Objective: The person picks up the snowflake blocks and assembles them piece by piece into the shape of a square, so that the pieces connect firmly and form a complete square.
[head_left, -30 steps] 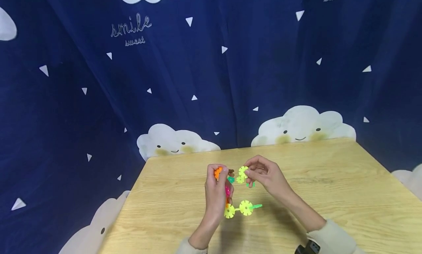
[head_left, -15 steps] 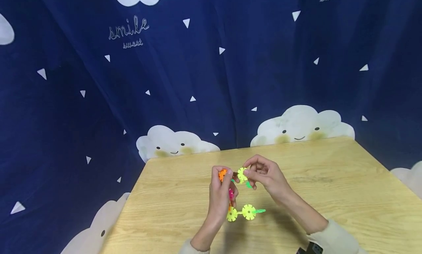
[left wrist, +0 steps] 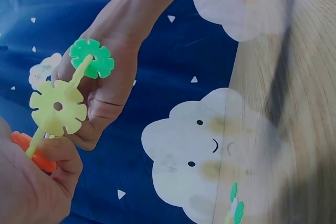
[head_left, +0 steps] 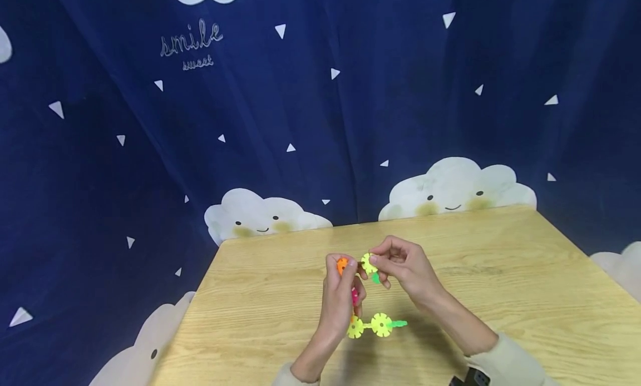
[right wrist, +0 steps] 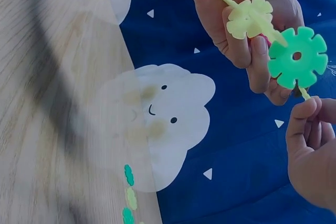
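My left hand [head_left: 336,297] grips a chain of flat, notched plastic discs. An orange disc [head_left: 343,265] shows by its thumb, and a pink disc [head_left: 354,296] peeks out between the fingers. From the chain's lower end extend joined yellow discs [head_left: 381,325] and a green disc [head_left: 399,323] seen edge-on. Close by on the right, my right hand [head_left: 408,269] pinches a yellow notched disc [head_left: 368,262] between thumb and fingertips; a green piece [head_left: 375,278] shows just under it. In the right wrist view a green disc [right wrist: 310,45] overlaps the space between both hands.
The wooden table [head_left: 260,297] spreads beneath both hands. Behind it hangs a dark blue curtain [head_left: 270,108] printed with clouds and triangles. Along the bottom of the right wrist view runs a row of small discs, including a green disc [right wrist: 129,174].
My left hand has shifted right with its chain, narrowing the gap to the yellow disc. The right hand stays nearly in place, still pinching that disc.
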Demonstrator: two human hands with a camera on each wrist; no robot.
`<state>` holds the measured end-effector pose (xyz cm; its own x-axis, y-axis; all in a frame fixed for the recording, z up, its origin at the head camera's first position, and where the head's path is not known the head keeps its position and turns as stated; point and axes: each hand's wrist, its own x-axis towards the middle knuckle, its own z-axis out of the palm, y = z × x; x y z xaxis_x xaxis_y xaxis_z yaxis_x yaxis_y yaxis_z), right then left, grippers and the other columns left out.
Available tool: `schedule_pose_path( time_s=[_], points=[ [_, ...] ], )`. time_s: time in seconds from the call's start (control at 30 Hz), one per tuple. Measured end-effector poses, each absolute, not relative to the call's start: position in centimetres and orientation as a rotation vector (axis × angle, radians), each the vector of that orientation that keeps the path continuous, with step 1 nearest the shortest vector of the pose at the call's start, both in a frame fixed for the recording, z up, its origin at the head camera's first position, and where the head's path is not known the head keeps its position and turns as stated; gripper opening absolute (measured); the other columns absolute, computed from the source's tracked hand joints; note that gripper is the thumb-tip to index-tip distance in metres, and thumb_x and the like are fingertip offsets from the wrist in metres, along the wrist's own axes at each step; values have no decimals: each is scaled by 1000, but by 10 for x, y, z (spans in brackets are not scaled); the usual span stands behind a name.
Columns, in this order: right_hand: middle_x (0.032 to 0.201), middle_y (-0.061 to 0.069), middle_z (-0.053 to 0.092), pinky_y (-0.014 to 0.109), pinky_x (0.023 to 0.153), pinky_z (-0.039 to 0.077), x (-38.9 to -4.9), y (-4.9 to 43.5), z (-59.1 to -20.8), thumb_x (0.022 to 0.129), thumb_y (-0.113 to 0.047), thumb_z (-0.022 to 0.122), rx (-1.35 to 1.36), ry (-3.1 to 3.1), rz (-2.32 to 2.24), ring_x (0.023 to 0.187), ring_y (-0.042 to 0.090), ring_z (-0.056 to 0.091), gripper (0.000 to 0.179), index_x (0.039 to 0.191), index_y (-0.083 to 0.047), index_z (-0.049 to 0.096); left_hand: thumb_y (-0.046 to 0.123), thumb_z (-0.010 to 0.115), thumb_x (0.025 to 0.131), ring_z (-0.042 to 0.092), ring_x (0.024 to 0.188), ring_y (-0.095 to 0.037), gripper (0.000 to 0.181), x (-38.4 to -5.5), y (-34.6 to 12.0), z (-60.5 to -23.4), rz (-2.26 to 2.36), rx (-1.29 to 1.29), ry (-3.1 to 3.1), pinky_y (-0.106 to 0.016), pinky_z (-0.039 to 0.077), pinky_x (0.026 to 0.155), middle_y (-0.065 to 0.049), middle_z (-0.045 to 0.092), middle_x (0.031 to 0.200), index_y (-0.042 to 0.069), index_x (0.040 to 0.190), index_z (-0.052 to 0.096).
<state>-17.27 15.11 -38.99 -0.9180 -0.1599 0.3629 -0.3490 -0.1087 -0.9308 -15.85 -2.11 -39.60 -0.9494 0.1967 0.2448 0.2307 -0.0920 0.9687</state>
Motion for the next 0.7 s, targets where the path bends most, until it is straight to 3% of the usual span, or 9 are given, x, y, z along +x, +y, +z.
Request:
schedule_pose_path(
  time_s=[0.3,0.7],
  points=[
    [82,4,66,24,49,50,-174,147,-392,96,1,69,595,-1911,2249,58,11,57,18,104,14,60,29,42,113,41,48,-8,22,-157,-19,-394,-2235,-527,-2062,-16,38,36,-3,59,89,8,114,41],
    [81,4,65,23,49,48,-170,145,-392,94,2,70,531,-1899,2264,57,11,56,18,103,14,60,31,42,112,42,47,-7,23,-156,-14,-394,-2303,-479,-2036,-17,39,35,-4,57,80,8,113,40]
  ],
)
